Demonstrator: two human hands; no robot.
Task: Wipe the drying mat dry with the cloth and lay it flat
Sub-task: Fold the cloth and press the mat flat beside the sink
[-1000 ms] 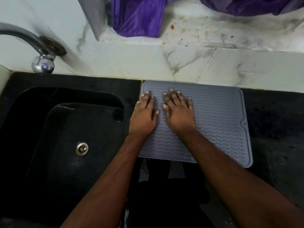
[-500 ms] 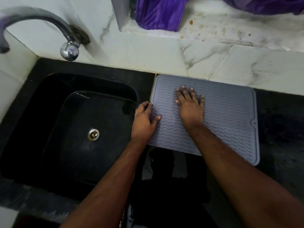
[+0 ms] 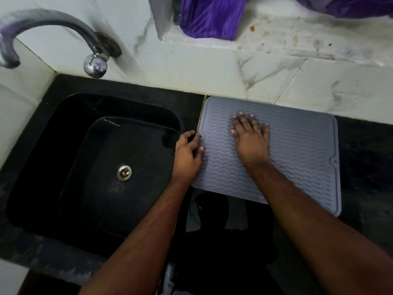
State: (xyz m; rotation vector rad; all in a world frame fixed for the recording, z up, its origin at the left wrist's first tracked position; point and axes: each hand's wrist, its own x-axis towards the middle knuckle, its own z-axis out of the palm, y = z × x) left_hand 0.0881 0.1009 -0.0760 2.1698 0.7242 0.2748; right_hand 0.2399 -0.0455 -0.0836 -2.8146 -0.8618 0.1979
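Observation:
The grey ribbed drying mat lies flat on the black counter, its far edge against the tiled wall. My right hand rests palm down on the mat's left half, fingers spread and holding nothing. My left hand sits at the mat's left edge, fingers curled with the tips on the rim. A purple cloth lies on the white ledge above, away from both hands.
A black sink with a metal drain fills the left side. A metal tap curves out of the wall over it. More purple fabric lies at the ledge's far right. The black counter continues to the mat's right.
My left hand slid off the mat's surface to its left edge and curled there. My right hand stayed flat on the mat. The view swung left, showing more of the sink.

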